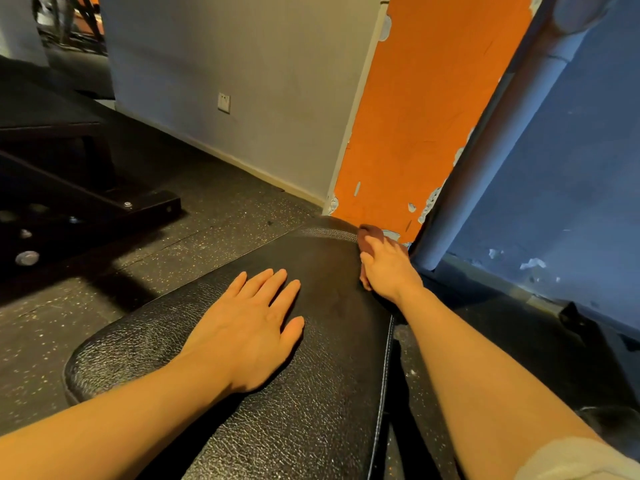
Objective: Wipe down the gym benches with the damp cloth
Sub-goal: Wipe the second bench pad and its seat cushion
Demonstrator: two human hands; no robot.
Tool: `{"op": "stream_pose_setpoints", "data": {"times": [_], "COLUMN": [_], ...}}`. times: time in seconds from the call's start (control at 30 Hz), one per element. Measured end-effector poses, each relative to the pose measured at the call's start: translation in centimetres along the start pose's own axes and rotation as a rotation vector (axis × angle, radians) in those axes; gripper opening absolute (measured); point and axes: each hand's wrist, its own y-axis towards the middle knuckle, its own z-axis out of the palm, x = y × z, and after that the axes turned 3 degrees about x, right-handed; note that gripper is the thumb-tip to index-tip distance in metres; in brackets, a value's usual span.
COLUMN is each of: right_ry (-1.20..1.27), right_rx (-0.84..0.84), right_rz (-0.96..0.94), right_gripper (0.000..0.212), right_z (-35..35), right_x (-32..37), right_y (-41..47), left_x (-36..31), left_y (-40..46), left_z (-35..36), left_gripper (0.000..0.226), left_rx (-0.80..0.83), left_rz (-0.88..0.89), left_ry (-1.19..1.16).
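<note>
We have the left hand [252,327] lying flat, fingers straight and together, palm down on the top of the black bench [311,410], near its middle toward the left edge; it holds nothing and looks to be steadying us. The right hand [388,268] is at the bench's right edge near the far corner, fingers curled round a small dark cloth [370,233], of which only a bunched bit shows above the knuckles. The cloth sits against the edge seam, touching the padding. We judge the step in hand to be wiping the right side edge of this bench. The next move likely calls for drawing the cloth along that edge or round the far end, keeping pressure on the seam. A second bench [52,109] stands well apart at far left, apparently yet to be checked.
</note>
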Motion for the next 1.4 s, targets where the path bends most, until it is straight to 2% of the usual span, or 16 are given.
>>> {"op": "stream_pose_setpoints", "data": {"times": [0.17,0.33,0.43,0.5,0.57,0.6,0.73,0.83,1.0,1.2,1.3,1.4], "right_ry": [-0.045,0.036,0.098,0.172,0.163,0.153,0.248,0.08,0.009,-0.086,-0.046,-0.189], "right_rx": [0.016,-0.062,-0.089,-0.175,-0.275,-0.262,-0.043,0.067,0.197,0.186,0.133,0.109], "right_rz": [0.038,-0.171,-0.171,-0.148,-0.15,-0.169,-0.202,-0.218,-0.274,-0.258,-0.137,-0.111], "right_gripper": [0.049,0.049,0.082,0.091,0.083,0.074,0.066,0.055,0.047,0.048,0.047,0.046], "right_z": [0.8,0.4,-1.2,-2.5,-3.4,-3.7,-2.5,-0.9,0.2,0.0,-0.2,-0.7], "right_x": [1.5,3.4,3.5,3.0,3.0,3.2,3.3,3.6,6.9,7.7,5.5,2.9], "right_y": [-1.5,-4.7,-5.8,-5.5,-5.1,-5.0,-5.3,-4.2,-1.8,0.7,2.0,1.6], "left_x": [-0.1,-0.2,-0.2,-0.2,-0.2,-0.2,-0.3,-0.3,-0.3,-0.2,-0.1,-0.1], "left_y": [0.2,0.0,0.0,-0.1,-0.1,-0.1,0.0,0.0,0.1,0.1,0.0,0.0], "left_z": [0.0,-0.3,-0.3,-0.3,-0.3,-0.4,-0.5,-0.4,-0.3,-0.1,-0.2,-0.2], "left_gripper": [0.093,0.095,0.095,0.095,0.094,0.094,0.096,0.096,0.096,0.083,0.091,0.094], "left_rx": [-0.003,0.009,0.008,0.007,0.008,0.011,0.023,0.021,0.007,0.008,0.008,0.011], "left_rz": [-0.006,-0.009,-0.013,-0.011,-0.014,-0.016,-0.018,-0.019,-0.014,-0.02,-0.013,-0.008], "left_ry": [0.01,0.003,-0.01,-0.012,-0.015,-0.019,-0.028,-0.025,-0.008,-0.007,-0.02,-0.024]}}
